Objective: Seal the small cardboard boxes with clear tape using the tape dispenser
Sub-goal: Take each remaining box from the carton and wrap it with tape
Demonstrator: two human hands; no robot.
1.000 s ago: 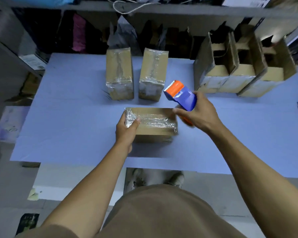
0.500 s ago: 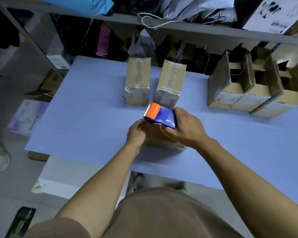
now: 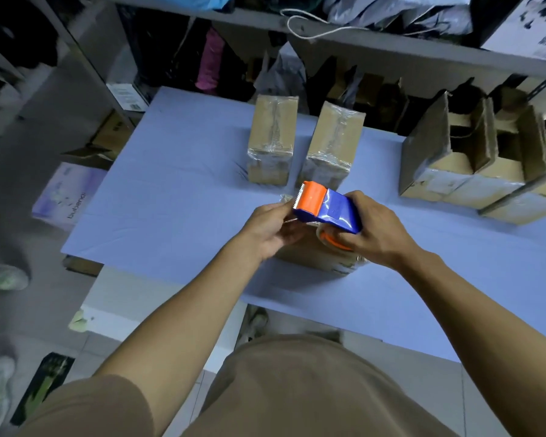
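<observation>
Here we held the tape dispenser [image 3: 327,209] in our right hand [image 3: 375,234], fingers curled round its body, just above the box [image 3: 316,257]. Its long axis ran across us, cutter pointing left at our left hand [image 3: 268,228], whose fingertips pinched beside it; whether on tape, unclear. Beyond the box stood two taped boxes [image 3: 300,143].

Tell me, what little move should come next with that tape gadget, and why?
Probably draw the tape dispenser across the top of the box beneath the hands. The right hand grips the dispenser just above that box, its toothed orange end toward the left hand, whose fingers sit at that end, seemingly on the tape. Two wrapped boxes stand behind.
</observation>
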